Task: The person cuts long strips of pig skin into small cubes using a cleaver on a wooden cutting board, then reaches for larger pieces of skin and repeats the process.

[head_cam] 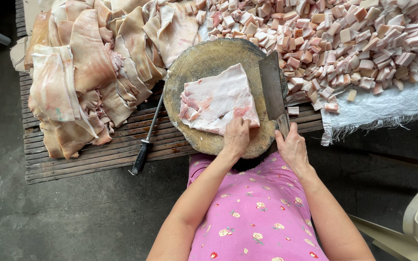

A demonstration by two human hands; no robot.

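While holding cleaver [273,89] and fat slab [217,104] on chopping block [204,60], paused mid-job.
Right hand [292,147] closed on handle, left hand [236,136] flat on uncut slab; cubes [354,38] heaped, uncut sheets [88,67] waiting.

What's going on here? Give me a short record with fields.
Left hand: rests on slab of pork fat
Right hand: grips cleaver, blade lying flat on the board
Surface: round wooden chopping board
Left of board: pile of uncut slabs, sharpening steel
Right of board: heap of diced pieces on white sack
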